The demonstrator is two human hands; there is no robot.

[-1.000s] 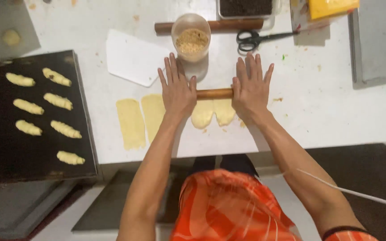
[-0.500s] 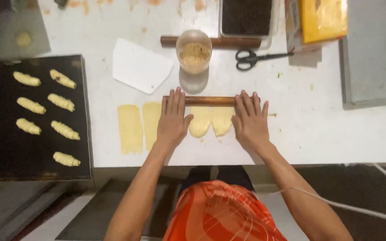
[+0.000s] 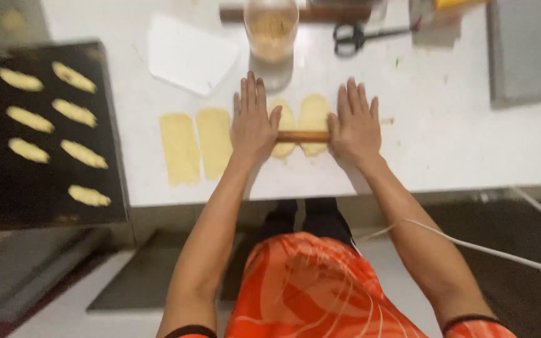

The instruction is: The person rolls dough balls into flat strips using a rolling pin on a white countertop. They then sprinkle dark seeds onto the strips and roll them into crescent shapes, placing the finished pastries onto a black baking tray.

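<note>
Both hands lie flat and spread, fingers straight, on a wooden rolling pin (image 3: 303, 136) — the left hand (image 3: 253, 122) on one end, the right hand (image 3: 353, 124) on the other. The pin rests across two pale dough pieces (image 3: 313, 114) on the white bench (image 3: 433, 144). Left of the pin lie two flattened dough strips (image 3: 196, 145) — further left, a dark tray (image 3: 45, 194) of shaped dough pieces. Beyond the pin stand a plastic cup (image 3: 272, 28), a white scraper (image 3: 189, 55) and scissors (image 3: 361, 36).
</note>
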